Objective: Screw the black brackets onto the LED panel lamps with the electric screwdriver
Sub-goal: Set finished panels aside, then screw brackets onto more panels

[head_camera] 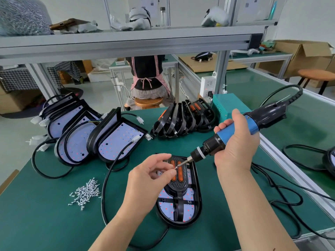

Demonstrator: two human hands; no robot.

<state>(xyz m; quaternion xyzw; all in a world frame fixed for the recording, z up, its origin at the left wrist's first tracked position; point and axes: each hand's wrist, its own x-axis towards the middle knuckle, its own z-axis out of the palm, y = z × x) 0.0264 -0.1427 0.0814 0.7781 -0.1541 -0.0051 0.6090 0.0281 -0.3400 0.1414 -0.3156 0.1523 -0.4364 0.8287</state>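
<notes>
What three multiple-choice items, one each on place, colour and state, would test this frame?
1. Where is the screw pile? A left of the front lamp; B on the shelf; C in a box.
2. The electric screwdriver barrel's colour? A red; B blue; C yellow.
3. The left hand is? A lying flat; B pinching a screw at the bit; C holding a cable.
Key: A, the pile lies left of that lamp; B, a blue barrel shows in the right hand; B, thumb and finger pinch the screw.
</notes>
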